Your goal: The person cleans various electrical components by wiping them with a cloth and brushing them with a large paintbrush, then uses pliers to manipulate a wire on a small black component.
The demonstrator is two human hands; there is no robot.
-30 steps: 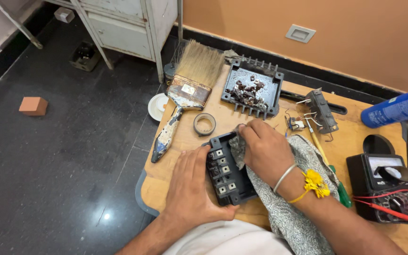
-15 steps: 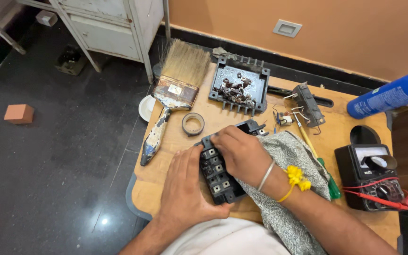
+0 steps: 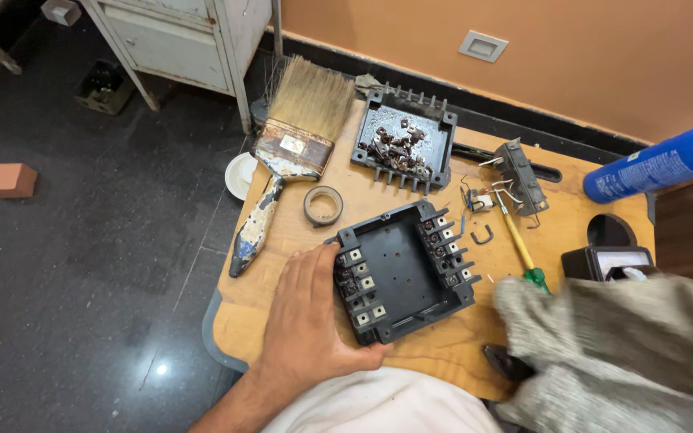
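A black terminal box [image 3: 403, 273] lies open side up near the front edge of a small wooden table [image 3: 282, 232], with a row of screw terminals along each of its two long sides and its middle bare. The left hand [image 3: 308, 317] lies flat on the table against the box's left side, fingers together and curled over the near row of terminals, thumb along the front corner, so it grips the box by that edge. The right hand cannot be seen: a speckled grey cloth [image 3: 619, 345] fills the lower right of the view, blurred and well apart from the box, and whether a hand inside it is closed or spread cannot be told. Behind the box sit a roll of tape [image 3: 323, 205], a wide worn paintbrush [image 3: 286, 152], and a second black box [image 3: 403, 143] filled with small rusty screws and clips. To the right of the box lie a green-handled screwdriver [image 3: 520, 255], a small grey switch part [image 3: 521, 176] with loose wires, a blue spray can [image 3: 659, 163], and a black meter [image 3: 607, 256] partly under the cloth.
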